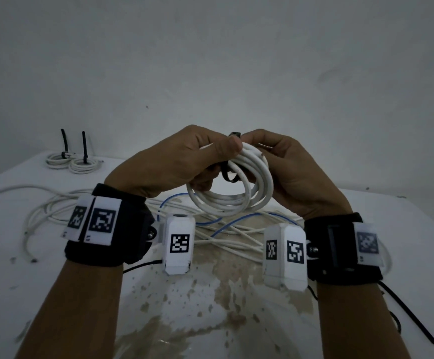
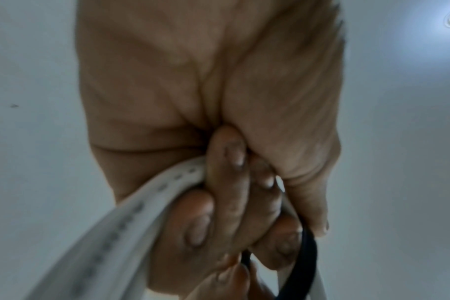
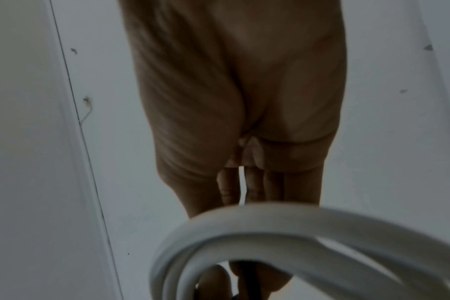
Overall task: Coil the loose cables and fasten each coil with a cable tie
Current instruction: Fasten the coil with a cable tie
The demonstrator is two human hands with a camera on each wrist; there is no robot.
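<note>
Both hands hold a coil of white cable up above the table. My left hand grips the top of the coil, thumb pressed over the strands. A black cable tie loops round the strands there, with its head poking up between the hands. My right hand pinches the tie at the coil's top right. In the left wrist view, curled fingers clamp the white cable beside the black tie. The right wrist view shows the coil close up, hiding the fingertips.
Two tied coils with upright black ties lie at the table's back left. Loose white cables and a blue wire sprawl under my hands. A spare black tie lies front right. The stained tabletop meets a wall behind.
</note>
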